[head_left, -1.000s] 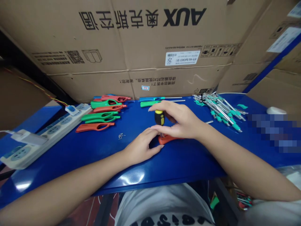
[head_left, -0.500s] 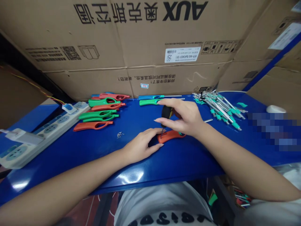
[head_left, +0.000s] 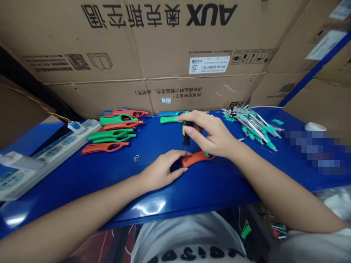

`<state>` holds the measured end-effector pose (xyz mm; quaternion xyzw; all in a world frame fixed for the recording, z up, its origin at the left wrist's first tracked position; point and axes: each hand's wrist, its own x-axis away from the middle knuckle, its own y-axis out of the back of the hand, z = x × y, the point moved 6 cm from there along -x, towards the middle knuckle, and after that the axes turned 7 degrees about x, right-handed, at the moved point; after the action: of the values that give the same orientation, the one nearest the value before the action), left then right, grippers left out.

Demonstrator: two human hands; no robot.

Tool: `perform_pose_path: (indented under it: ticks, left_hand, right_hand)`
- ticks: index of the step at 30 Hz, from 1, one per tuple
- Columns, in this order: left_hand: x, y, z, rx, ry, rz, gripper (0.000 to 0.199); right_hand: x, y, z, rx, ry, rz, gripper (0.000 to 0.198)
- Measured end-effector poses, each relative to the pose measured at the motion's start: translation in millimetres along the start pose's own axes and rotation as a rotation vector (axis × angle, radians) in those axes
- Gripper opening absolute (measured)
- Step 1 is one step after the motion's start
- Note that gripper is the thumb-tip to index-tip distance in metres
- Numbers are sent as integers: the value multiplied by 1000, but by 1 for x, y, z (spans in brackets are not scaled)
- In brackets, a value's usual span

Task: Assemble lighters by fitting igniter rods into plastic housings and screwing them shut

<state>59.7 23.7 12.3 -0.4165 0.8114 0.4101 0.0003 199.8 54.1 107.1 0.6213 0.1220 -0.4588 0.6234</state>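
An orange lighter handle point(head_left: 196, 159) lies on the blue table in front of me. My left hand point(head_left: 164, 168) grips its left end between thumb and fingers. In my right hand point(head_left: 212, 133) is a black and yellow screwdriver point(head_left: 186, 140), held nearly upright. Its tip meets the left part of the orange handle. The handle's right end is partly hidden behind my right hand. A small pile of screws point(head_left: 137, 157) lies to the left of my left hand. Beyond my right hand lies a green lighter point(head_left: 168, 119), its far part covered by my fingers.
Orange and green lighter handles point(head_left: 112, 135) lie in a stack at the left, beside a white power strip point(head_left: 52, 155) with plugs. Metal lighter tubes with teal parts point(head_left: 255, 126) are heaped at the right. A large cardboard box point(head_left: 161, 65) stands along the back.
The screwdriver has gone from tilted to nearly upright, and my right hand has shifted slightly left around it. My left hand stays on the orange handle. The whole view has shifted slightly.
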Motion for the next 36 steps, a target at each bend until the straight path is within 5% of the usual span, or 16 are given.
perform_pose_path:
  ticks: [5,12,18,24,30,36]
  left_hand:
    - [-1,1,1,4,12,-5,35]
    - [0,1,0,-13,-9,-9,35]
    - [0,0,0,-4,-19,-3,35]
    - [0,1,1,11,0,-2,36]
    - [-1,0,-1,19,3,13,36]
    - [-1,1,-2,13,-19,-4,32]
  right_hand:
    - [-1,-9,-4,-246,-88,121,39]
    - [4,5,-2,103,34,-103,34]
    - [-1,-5,-5,-306,-94,77,37]
    - [3,12,3,96,122,-192,27]
    - [0,-6,4,-280,-66,62,36]
    - [6,6,10,88,99,-174,28]
